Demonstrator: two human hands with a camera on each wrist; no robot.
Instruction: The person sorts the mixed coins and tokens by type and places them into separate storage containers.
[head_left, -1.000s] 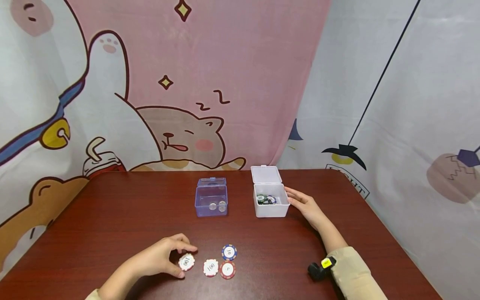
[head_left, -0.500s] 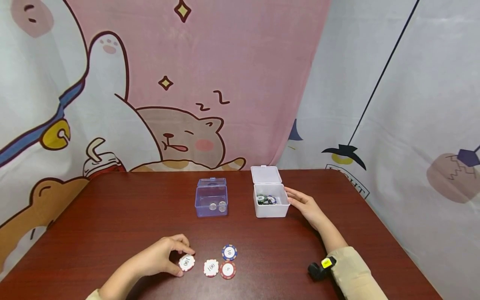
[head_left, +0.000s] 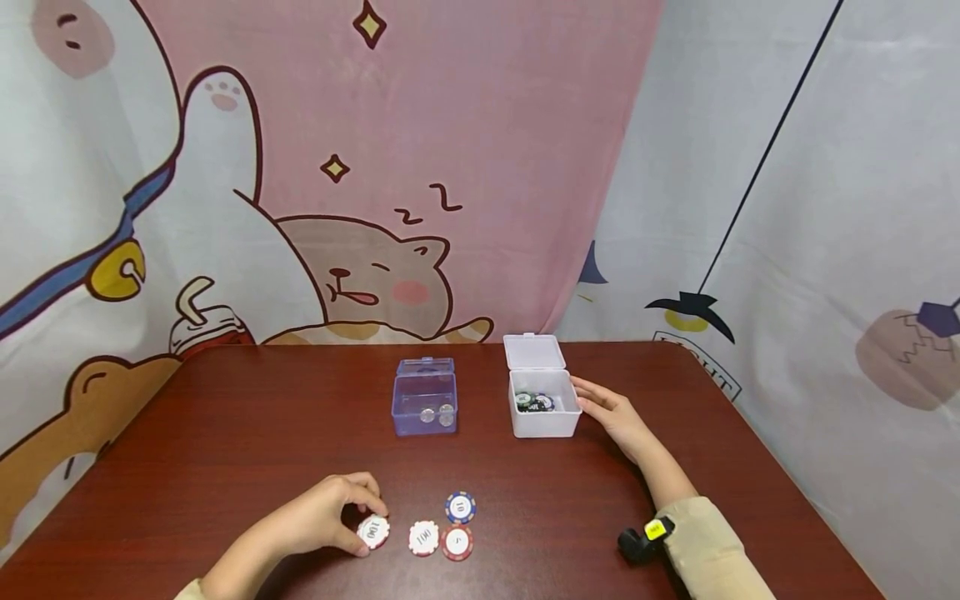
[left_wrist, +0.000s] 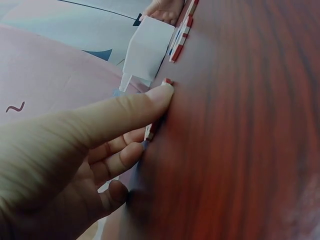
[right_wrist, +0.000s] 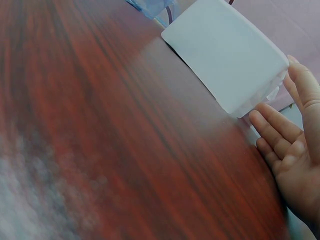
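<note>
Presently, left hand [head_left: 322, 521] pinching a white chip [head_left: 372, 532] flat on the table [head_left: 225, 450] at its near edge, two more chips just beside, right hand [head_left: 611, 412] relaxed and flat against the open white box [head_left: 543, 425], blue box [head_left: 424, 406] well apart

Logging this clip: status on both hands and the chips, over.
Left hand pinches the white chip on the table. Right hand open, fingers beside the white box. Three other chips lie apart, nothing blocking.
</note>
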